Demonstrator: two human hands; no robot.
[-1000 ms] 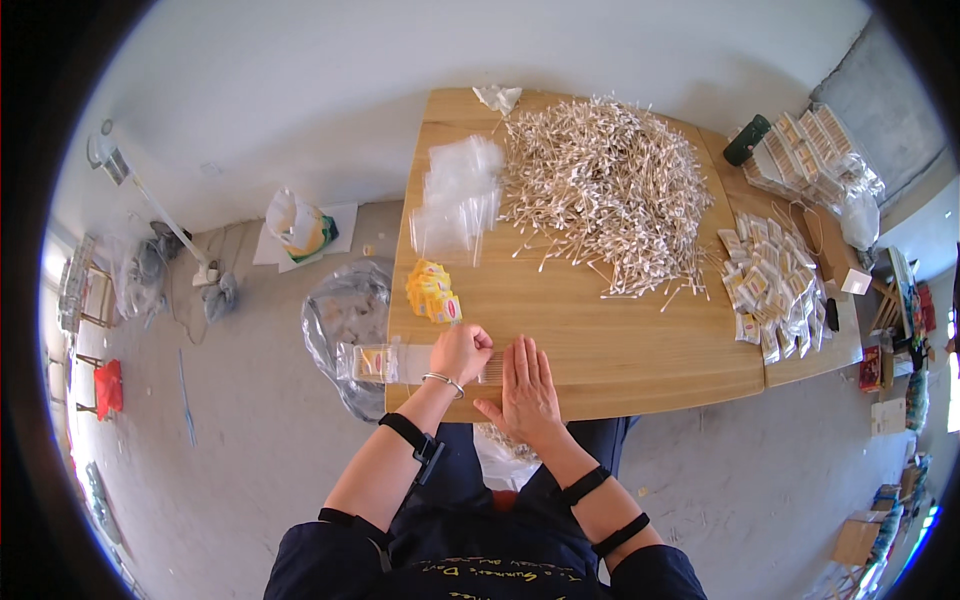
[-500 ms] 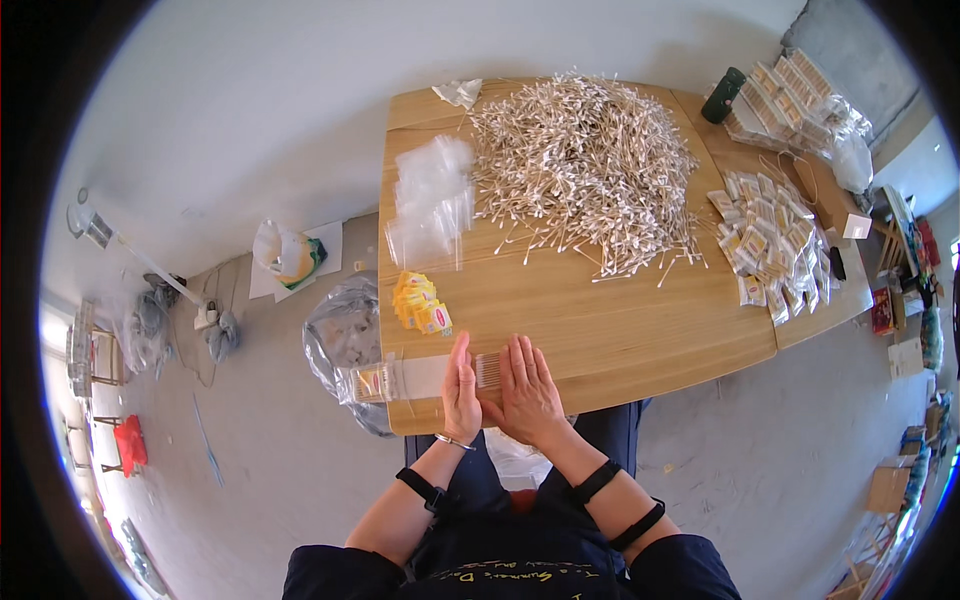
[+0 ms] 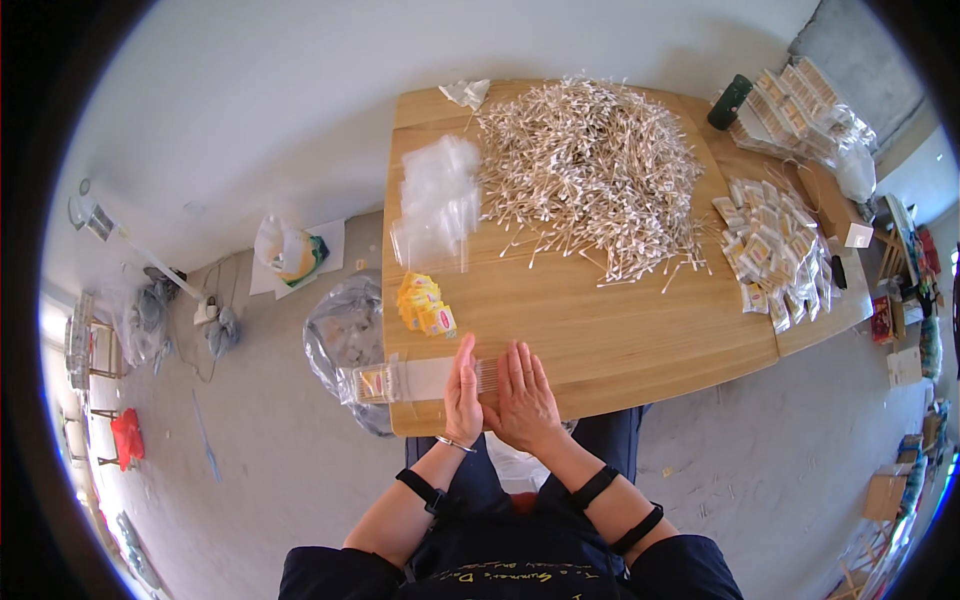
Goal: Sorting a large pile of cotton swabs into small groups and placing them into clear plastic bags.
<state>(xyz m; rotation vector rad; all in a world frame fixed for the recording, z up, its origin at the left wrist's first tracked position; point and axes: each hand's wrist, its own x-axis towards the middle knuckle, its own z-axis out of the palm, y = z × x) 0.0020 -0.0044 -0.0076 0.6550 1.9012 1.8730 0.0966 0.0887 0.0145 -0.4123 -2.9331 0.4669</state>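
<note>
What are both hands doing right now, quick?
Left hand: open, on edge beside cotton swabs.
Right hand: open, palm down beside them.

Illumination was bright, with glare at left and right margins; soft shadow marked the far wall (image 3: 350, 125); fisheye distortion bowed the desk (image 3: 620, 330).

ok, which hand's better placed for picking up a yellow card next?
The left hand, probably: the yellow cards lie just beyond it, slightly to its left. The right hand sits farther from them.

Wooden table (image 3: 600, 335), swabs (image 3: 595, 180), clear bags (image 3: 437, 205), yellow cards (image 3: 420, 303)
</note>
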